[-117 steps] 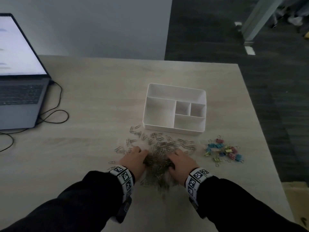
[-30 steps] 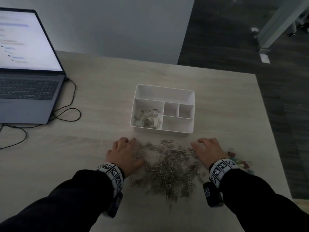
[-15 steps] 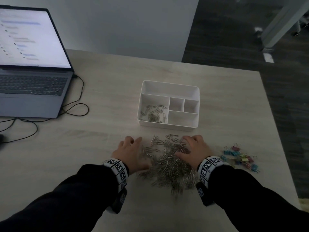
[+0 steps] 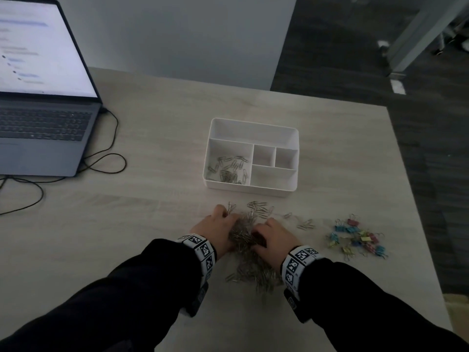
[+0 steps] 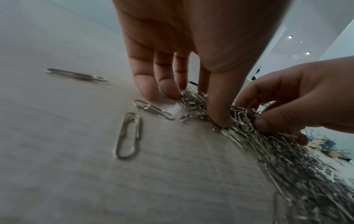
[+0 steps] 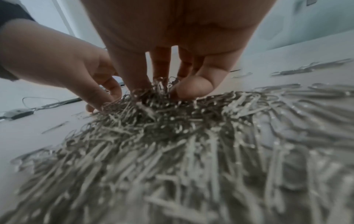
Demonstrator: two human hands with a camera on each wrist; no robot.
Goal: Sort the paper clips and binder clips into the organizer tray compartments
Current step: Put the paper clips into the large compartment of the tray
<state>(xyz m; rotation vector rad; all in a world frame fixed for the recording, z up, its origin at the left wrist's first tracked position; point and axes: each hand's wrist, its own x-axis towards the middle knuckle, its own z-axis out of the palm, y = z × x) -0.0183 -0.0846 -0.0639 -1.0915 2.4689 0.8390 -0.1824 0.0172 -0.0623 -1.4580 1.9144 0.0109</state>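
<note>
On wooden table [image 4: 157,250], both hands' fingers [image 5: 166,84] curl, gathering paper clips [image 4: 243,232]; no legible writing.

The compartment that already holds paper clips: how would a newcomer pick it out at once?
Find the white tray in the middle of the table, beyond both hands. Its near left compartment is the large squarish one. Only it holds silver paper clips; the other four are empty.

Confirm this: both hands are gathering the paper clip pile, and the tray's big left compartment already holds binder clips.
Wrong on one point. In the head view the tray's big left compartment holds silver paper clips; the coloured binder clips lie on the table. The left hand and right hand are gathering the paper clip pile.
</note>
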